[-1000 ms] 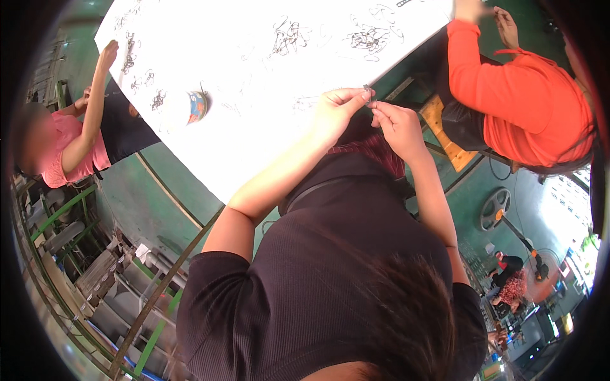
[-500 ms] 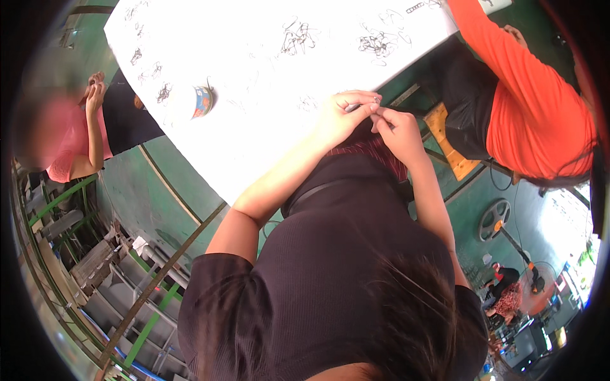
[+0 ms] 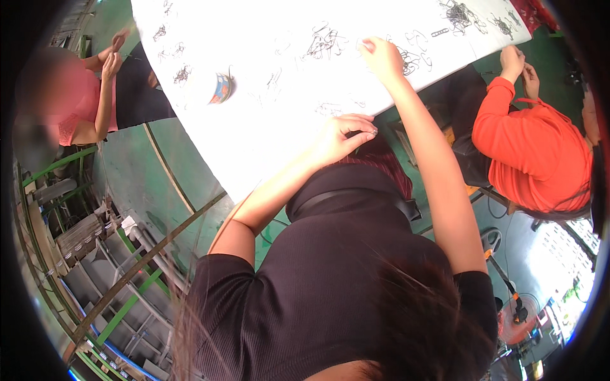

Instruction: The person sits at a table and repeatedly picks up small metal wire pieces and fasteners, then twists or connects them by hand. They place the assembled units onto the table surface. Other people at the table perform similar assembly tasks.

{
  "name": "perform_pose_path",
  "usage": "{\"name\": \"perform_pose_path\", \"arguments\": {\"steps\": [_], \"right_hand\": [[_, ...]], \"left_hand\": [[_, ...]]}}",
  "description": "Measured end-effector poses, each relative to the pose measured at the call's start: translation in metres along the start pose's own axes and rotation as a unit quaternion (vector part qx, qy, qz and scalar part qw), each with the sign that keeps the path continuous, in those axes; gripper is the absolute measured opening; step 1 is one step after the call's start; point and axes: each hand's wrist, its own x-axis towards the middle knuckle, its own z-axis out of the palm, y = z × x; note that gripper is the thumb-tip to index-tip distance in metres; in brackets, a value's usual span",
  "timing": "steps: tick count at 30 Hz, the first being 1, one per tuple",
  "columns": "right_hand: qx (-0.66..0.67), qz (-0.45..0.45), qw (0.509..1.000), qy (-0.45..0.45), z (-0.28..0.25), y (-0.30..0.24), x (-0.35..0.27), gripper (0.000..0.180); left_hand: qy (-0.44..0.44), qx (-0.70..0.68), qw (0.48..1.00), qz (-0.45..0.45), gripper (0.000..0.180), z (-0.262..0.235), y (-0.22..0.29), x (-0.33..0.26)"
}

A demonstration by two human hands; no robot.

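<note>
My left hand (image 3: 346, 136) is at the near edge of the white table (image 3: 267, 140), thumb and forefinger pinched together. A tiny dark piece shows at their tips, too small to name. My right hand (image 3: 384, 58) reaches over the table, fingers bent and closed; whatever they hold, if anything, is hidden. Just right of it lies a tangle of thin black loops (image 3: 410, 61). Another tangle of black loops (image 3: 324, 43) is to its left. A few thin black strands (image 3: 329, 109) lie close to my left hand.
A round container with a blue and orange label (image 3: 220, 89) stands on the table's left part. More black tangles (image 3: 462, 16) lie at the far right. A person in orange (image 3: 524, 136) sits at the right, another in pink (image 3: 89, 101) at the left.
My right hand has left my left hand and moved forward over the table. The left stays pinched near the edge. The person in orange has drawn an arm back from the table.
</note>
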Motion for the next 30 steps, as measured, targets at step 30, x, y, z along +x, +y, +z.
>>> {"name": "perform_pose_path", "arguments": {"steps": [30], "right_hand": [[0.156, -0.025, 0.985, -0.061, -0.004, 0.028, -0.046, 0.013]], "left_hand": [[-0.007, -0.055, 0.996, 0.066, 0.008, 0.015, -0.001, 0.016]]}}
